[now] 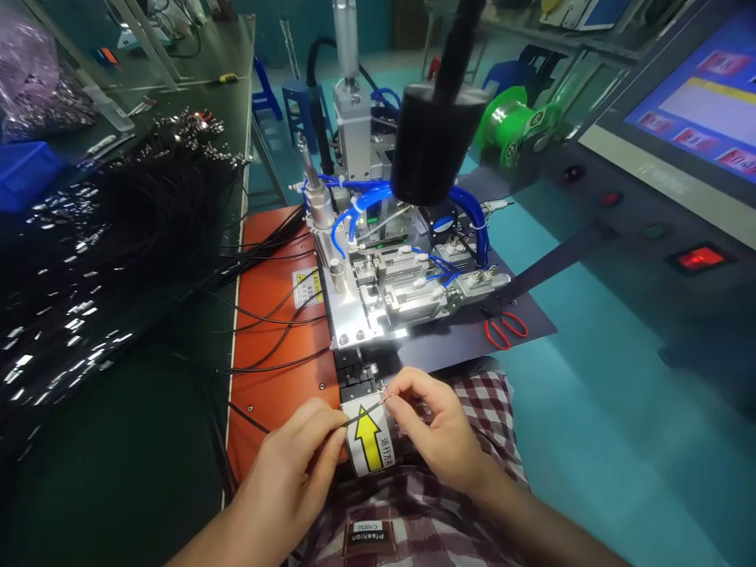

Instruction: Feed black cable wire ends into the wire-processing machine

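Note:
A thin black cable (361,415) runs between my two hands, above a white label with a yellow arrow (369,441). My left hand (301,453) pinches the cable between thumb and fingers. At the cable's stripped, copper-coloured end, my right hand (434,421) has its thumb and forefinger closed. Just beyond the fingertips is the black track (354,378) of a metal machine (407,291) with blue air tubes. Several black cables (283,319) lie across the orange base (265,402), their ends at the machine's left edge.
A large heap of black cables (135,189) covers the dark table on the left, near a blue bin (27,175). Red-handled scissors (506,329) lie right of the machine. A black cylinder (437,142) hangs overhead. A control panel (661,173) stands at the right, near a green spool (508,126).

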`<state>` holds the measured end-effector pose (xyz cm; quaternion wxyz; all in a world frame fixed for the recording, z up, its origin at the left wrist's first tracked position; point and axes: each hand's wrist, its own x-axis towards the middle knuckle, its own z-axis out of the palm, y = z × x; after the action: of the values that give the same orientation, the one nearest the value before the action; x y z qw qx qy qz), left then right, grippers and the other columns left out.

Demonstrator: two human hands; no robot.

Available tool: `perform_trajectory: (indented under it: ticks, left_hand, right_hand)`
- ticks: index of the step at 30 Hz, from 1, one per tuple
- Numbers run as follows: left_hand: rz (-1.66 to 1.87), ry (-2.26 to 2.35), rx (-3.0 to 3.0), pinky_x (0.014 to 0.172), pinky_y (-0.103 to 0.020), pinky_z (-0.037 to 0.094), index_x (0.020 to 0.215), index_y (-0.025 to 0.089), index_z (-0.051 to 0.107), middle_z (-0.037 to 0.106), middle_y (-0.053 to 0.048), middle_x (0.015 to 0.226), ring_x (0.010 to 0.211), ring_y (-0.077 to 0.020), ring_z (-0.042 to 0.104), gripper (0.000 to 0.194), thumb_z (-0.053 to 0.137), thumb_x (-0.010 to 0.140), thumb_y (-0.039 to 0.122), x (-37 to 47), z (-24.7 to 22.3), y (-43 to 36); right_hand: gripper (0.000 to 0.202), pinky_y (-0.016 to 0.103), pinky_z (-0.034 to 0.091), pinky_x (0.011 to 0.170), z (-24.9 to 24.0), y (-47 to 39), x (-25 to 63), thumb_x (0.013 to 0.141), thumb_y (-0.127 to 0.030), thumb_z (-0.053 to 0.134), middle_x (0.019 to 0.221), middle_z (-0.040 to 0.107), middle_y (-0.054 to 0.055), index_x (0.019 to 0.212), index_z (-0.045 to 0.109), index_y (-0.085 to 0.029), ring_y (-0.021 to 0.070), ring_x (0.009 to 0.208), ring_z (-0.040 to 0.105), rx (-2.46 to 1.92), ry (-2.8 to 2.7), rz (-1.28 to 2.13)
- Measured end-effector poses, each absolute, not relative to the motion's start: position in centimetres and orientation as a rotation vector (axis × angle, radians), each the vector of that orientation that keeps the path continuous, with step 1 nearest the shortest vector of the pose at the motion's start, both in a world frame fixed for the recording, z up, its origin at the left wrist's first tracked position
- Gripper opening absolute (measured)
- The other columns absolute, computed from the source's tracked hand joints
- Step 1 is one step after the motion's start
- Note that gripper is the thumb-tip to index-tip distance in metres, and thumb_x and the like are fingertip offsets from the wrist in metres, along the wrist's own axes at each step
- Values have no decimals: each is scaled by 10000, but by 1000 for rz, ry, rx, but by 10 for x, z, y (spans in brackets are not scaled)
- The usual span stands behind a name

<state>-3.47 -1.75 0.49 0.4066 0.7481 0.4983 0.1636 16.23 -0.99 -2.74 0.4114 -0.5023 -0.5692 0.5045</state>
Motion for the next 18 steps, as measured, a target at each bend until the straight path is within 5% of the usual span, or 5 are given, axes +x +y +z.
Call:
perform_trajectory:
  ticks: [5, 10, 18]
  left_hand:
    - [344, 1206, 1795, 660, -245, 423, 1005, 227, 541, 570, -15, 864, 759, -150, 544, 168, 409, 917, 281, -15, 17, -6]
    - [333, 1145, 1664, 559, -219, 383, 856, 187, 594, 555, 14, 663, 611, -124, 512, 278, 364, 932, 322, -3, 21, 14]
    - [383, 1135, 1529, 567, -213, 391, 798, 172, 588, 573, 12, 645, 599, -118, 522, 305, 373, 929, 343, -2, 11, 15]
  right_hand:
    - [122, 244, 385, 591, -28, -7, 169, 850, -200, 539, 687, 511, -13, 730, 559, -183, 124, 628, 474, -1229, -1447, 1230]
    - [187, 235, 378, 525, -26, -3, 172, 875, -322, 512, 671, 529, -9, 786, 602, -184, 112, 555, 460, -1176, -1216, 1456]
    - [226, 226, 365, 506, -28, 2, 170, 859, -382, 535, 626, 519, -20, 797, 605, -176, 97, 508, 437, -1139, -1049, 1551]
